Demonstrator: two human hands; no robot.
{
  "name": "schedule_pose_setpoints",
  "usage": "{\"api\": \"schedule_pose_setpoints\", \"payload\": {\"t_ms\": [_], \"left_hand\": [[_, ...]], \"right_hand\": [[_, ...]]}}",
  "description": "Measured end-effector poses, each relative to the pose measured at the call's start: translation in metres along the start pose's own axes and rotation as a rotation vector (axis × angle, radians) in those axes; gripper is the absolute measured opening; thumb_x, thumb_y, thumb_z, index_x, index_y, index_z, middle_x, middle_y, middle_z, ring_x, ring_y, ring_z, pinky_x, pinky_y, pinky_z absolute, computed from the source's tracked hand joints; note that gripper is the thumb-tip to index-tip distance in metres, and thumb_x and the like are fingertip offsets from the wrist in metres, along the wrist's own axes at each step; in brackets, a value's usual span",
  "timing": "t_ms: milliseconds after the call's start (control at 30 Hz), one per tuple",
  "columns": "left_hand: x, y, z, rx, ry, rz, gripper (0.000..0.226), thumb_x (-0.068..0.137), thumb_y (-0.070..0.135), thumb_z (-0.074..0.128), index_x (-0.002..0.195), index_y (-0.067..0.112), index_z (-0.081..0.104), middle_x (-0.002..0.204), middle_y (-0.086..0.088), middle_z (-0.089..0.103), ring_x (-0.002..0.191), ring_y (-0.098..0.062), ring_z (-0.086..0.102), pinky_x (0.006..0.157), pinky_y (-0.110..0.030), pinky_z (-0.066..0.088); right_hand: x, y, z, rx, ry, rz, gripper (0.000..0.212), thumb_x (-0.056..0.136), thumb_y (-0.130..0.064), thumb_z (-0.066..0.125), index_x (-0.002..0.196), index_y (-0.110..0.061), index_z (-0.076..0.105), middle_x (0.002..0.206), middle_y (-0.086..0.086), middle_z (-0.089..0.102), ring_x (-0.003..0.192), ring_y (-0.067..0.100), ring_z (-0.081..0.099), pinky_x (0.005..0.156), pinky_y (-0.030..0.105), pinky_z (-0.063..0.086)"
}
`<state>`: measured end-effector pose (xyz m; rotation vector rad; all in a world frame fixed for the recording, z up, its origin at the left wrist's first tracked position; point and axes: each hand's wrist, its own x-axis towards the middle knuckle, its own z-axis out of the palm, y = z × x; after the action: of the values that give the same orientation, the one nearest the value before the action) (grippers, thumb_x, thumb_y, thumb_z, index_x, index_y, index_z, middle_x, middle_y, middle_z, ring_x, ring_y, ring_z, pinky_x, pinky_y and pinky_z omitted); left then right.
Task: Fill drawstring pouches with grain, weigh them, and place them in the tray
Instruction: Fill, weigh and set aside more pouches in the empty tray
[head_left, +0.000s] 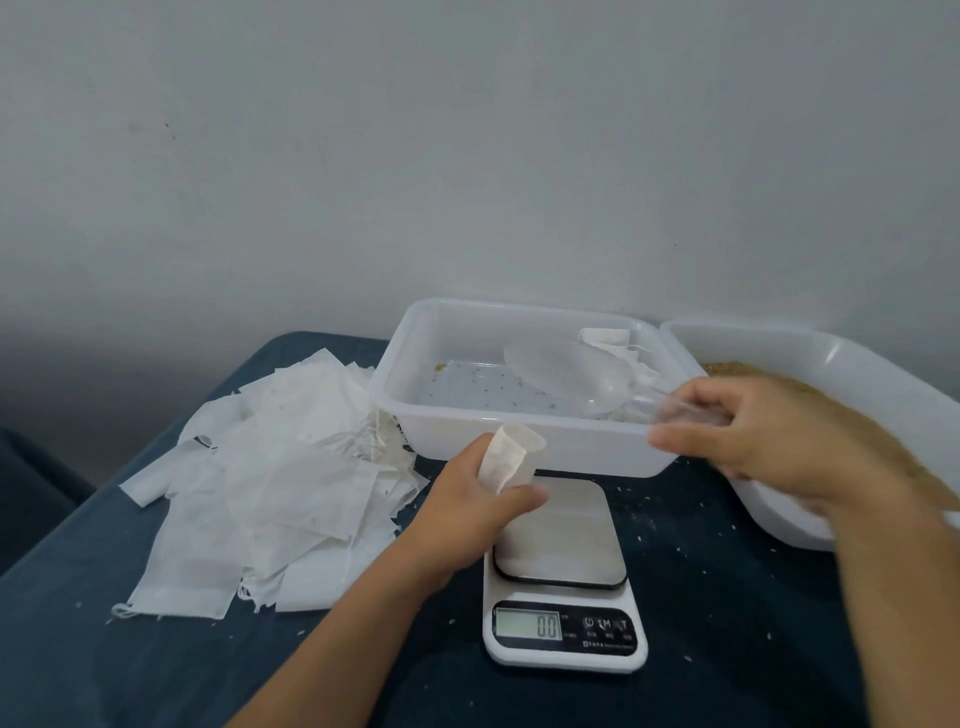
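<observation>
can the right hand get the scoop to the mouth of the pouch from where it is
Probably yes. The left hand holds the pouch mouth-up over the scale, and the right hand with the clear scoop is just beside it, with nothing between.

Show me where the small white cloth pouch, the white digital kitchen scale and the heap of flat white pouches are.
small white cloth pouch (511, 457), head view, on its side below the open mouth.
white digital kitchen scale (563, 540), head view, on its steel platform.
heap of flat white pouches (270, 478), head view, on the pile's middle.
</observation>
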<state>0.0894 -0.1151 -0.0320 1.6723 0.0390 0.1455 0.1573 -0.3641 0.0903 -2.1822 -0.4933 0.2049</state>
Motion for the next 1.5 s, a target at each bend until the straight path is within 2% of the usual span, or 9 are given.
{"api": "schedule_pose_setpoints", "payload": {"t_ms": [167,267,433,667,800,967,1133,1300,1500], "left_hand": [[-0.007,0.008,-0.003,-0.384,-0.314,-0.096,0.039,0.071,0.030,0.078,0.106,0.018,0.067,0.089,0.004,0.058,0.076,-0.008,0.053,0.061,-0.021,0.040],[-0.009,0.010,-0.005,-0.456,-0.428,-0.120,0.024,0.074,0.028,0.076,0.098,0.024,0.074,0.091,0.004,0.059,0.078,-0.008,0.056,0.062,-0.024,0.035],[-0.010,0.010,-0.001,-0.495,-0.499,-0.137,0.025,0.080,0.027,0.073,0.104,0.021,0.075,0.098,-0.001,0.064,0.086,-0.012,0.060,0.060,-0.021,0.045],[0.000,0.002,-0.001,-0.424,-0.297,0.020,0.047,0.087,0.033,0.070,0.132,0.020,0.067,0.129,-0.008,0.068,0.121,-0.024,0.064,0.101,-0.038,0.054],[0.005,-0.001,0.007,-0.256,-0.092,0.040,0.032,0.084,0.041,0.075,0.108,0.021,0.076,0.112,-0.006,0.076,0.105,-0.020,0.071,0.091,-0.035,0.056],[0.008,-0.005,0.012,-0.154,0.111,0.121,0.014,0.089,0.035,0.073,0.086,0.022,0.075,0.089,-0.008,0.074,0.087,-0.025,0.068,0.095,-0.053,0.056],[0.008,-0.005,0.010,-0.068,0.235,0.164,0.011,0.096,0.021,0.072,0.089,0.014,0.076,0.084,-0.005,0.076,0.078,-0.014,0.069,0.077,-0.032,0.057],[0.007,-0.005,0.011,-0.064,0.232,0.169,0.011,0.095,0.022,0.074,0.097,0.011,0.073,0.089,-0.004,0.077,0.082,-0.014,0.071,0.080,-0.032,0.059],[0.002,-0.005,0.012,-0.114,-0.062,0.104,0.047,0.081,0.042,0.078,0.121,0.022,0.065,0.112,-0.001,0.076,0.106,-0.018,0.072,0.091,-0.036,0.060]], "right_hand": [[0.019,0.025,0.072,0.365,-0.161,-0.099,0.046,0.070,-0.032,0.086,0.096,-0.004,0.060,0.092,-0.008,0.076,0.050,0.003,0.047,0.047,0.017,0.041],[0.025,0.028,0.093,0.393,-0.196,-0.218,0.031,0.084,-0.017,0.085,0.078,-0.022,0.055,0.067,-0.016,0.061,0.050,0.005,0.042,0.046,0.019,0.039],[0.023,0.026,0.105,0.450,-0.170,-0.326,0.039,0.088,0.003,0.076,0.072,-0.019,0.047,0.059,-0.001,0.055,0.051,0.014,0.061,0.049,0.024,0.048],[0.020,0.033,0.102,0.409,0.134,-0.386,0.038,0.089,-0.007,0.077,0.073,-0.018,0.045,0.063,-0.017,0.048,0.061,0.000,0.046,0.061,0.018,0.046],[0.020,0.036,0.103,0.420,0.207,-0.382,0.040,0.088,-0.010,0.078,0.069,-0.024,0.046,0.064,-0.015,0.048,0.063,0.004,0.047,0.061,0.021,0.046],[0.026,0.044,0.104,0.435,0.244,-0.343,0.040,0.088,-0.010,0.080,0.072,-0.015,0.043,0.062,-0.016,0.049,0.059,0.000,0.046,0.061,0.013,0.043],[0.029,0.051,0.106,0.402,0.172,-0.282,0.038,0.086,-0.021,0.084,0.079,-0.011,0.048,0.070,-0.005,0.052,0.066,0.007,0.049,0.060,0.021,0.046],[0.028,0.050,0.111,0.377,0.217,-0.285,0.037,0.086,-0.018,0.083,0.081,-0.005,0.049,0.076,0.019,0.052,0.069,0.027,0.050,0.067,0.043,0.050],[0.027,0.049,0.109,0.483,0.298,-0.313,0.042,0.088,-0.009,0.081,0.073,-0.011,0.041,0.063,-0.005,0.046,0.059,0.006,0.046,0.058,0.017,0.045]]}}
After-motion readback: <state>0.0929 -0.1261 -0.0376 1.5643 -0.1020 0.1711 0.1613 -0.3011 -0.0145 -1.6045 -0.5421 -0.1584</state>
